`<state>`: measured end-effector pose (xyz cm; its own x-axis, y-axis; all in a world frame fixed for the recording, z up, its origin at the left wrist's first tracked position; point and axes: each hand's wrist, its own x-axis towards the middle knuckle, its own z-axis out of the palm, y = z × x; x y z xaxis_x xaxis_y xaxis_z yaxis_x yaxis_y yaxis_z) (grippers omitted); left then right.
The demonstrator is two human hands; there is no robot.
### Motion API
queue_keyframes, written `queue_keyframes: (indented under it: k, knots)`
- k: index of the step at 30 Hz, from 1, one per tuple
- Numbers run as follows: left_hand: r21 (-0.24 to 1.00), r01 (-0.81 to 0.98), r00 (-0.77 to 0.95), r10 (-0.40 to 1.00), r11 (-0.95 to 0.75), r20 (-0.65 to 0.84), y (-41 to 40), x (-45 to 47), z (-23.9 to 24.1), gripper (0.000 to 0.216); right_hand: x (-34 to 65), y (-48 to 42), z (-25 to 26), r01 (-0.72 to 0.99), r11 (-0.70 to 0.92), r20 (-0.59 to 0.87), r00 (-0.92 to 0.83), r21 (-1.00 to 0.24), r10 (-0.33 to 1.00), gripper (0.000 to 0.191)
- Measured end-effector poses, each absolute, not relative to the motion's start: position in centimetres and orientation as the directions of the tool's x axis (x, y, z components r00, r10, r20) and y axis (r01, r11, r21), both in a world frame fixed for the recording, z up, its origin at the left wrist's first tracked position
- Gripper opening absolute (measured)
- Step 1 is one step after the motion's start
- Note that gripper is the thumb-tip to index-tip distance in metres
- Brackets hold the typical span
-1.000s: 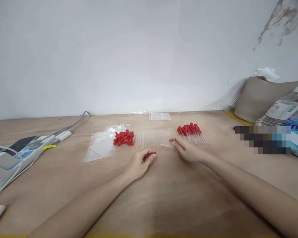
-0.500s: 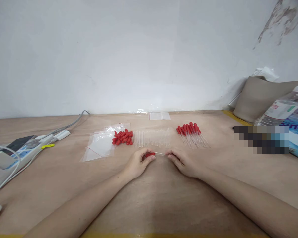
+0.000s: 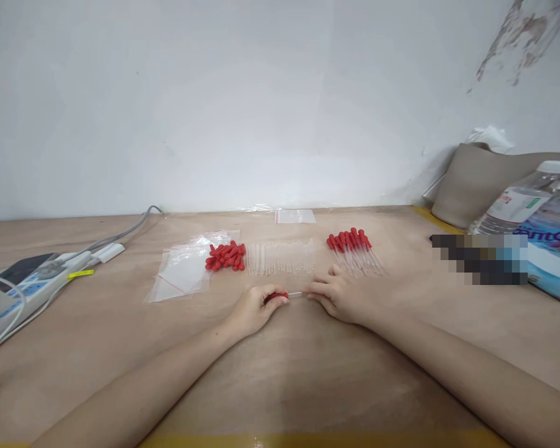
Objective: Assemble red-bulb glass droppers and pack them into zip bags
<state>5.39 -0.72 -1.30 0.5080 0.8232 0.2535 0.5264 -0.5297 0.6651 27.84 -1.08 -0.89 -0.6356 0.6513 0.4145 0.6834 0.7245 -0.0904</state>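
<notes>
Between my hands lies a glass dropper, a thin clear tube with a red rubber bulb. My left hand is closed around the bulb, which shows only in part between thumb and fingers. The fingertips of my right hand pinch the tube's far end, with the other fingers held straighter and apart. Just beyond are a heap of loose red rubber bulbs and a row of clear glass tubes. Farther right rests a bunch of droppers with red bulbs, bulbs pointing to the wall.
Clear zip bags lie left of the bulbs, and another small bag lies by the wall. A power strip with cables occupies the left side. At right stand a plastic bottle and a blue tissue pack.
My right hand's fingers have straightened and spread a little at the tube's end. My left hand keeps its hold on the bulb. The whole view has shifted slightly.
</notes>
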Motion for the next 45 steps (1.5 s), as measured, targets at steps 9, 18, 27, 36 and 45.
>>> queue_keyframes:
  k: [9, 18, 27, 36, 45]
  knots:
    - [0.551, 0.548, 0.524, 0.772, -0.629, 0.36, -0.9, 5.3, -1.1, 0.021, 26.4, -1.8, -0.5, 0.621, 0.722, 0.387, -0.612, -0.305, 0.69, 0.026]
    - [0.528, 0.48, 0.598, 0.702, -0.701, 0.388, -1.3, 5.2, -1.1, 0.019, 25.8, -1.9, -0.5, 0.607, 0.64, 0.272, -0.591, -0.471, 0.76, 0.029]
    - [0.516, 0.493, 0.556, 0.71, -0.701, 0.433, -0.5, 4.6, -0.7, 0.032, 26.3, -2.8, 1.8, 0.671, 0.692, 0.248, -0.646, -0.268, 0.722, 0.021]
    - [0.495, 0.55, 0.59, 0.733, -0.673, 0.34, -0.4, 4.0, -0.4, 0.021, 30.3, 1.3, 2.0, 0.916, 0.084, 0.3, 0.041, -0.392, 0.953, 0.033]
    - [0.484, 0.558, 0.598, 0.731, -0.674, 0.329, -0.1, 3.9, -0.5, 0.019, 29.2, 5.8, 1.2, 0.96, -0.17, 0.198, 0.215, -0.221, 0.956, 0.031]
